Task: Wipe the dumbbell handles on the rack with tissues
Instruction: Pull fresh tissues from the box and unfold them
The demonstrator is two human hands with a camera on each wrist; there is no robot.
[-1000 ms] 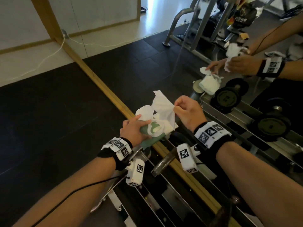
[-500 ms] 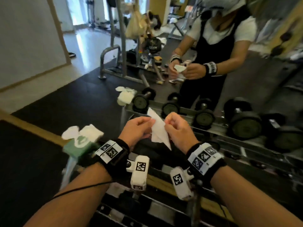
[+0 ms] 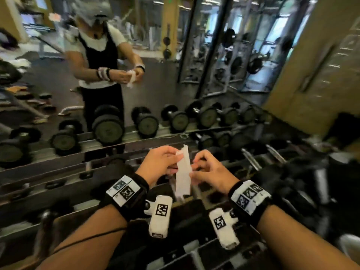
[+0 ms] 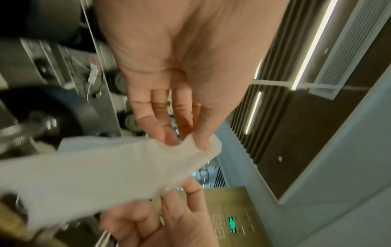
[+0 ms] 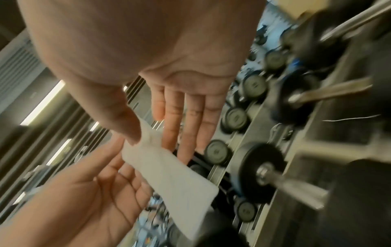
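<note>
A white tissue, folded into a narrow strip, hangs upright between my two hands above the dumbbell rack. My left hand pinches its upper left edge between thumb and fingertips. My right hand pinches the right edge, thumb on top. In the right wrist view the tissue lies against my left palm. Black dumbbells with chrome handles lie on the rack to the right, apart from both hands. One chrome handle shows close by.
A wall mirror behind the rack reflects me and a row of dumbbells. More dumbbells crowd the rack at the right. A yellow wall stands at the far right.
My view has swung right, away from the tissue pack at the rack's left end, now out of sight. The tissue went from a loose sheet to a narrow folded strip held by both hands.
</note>
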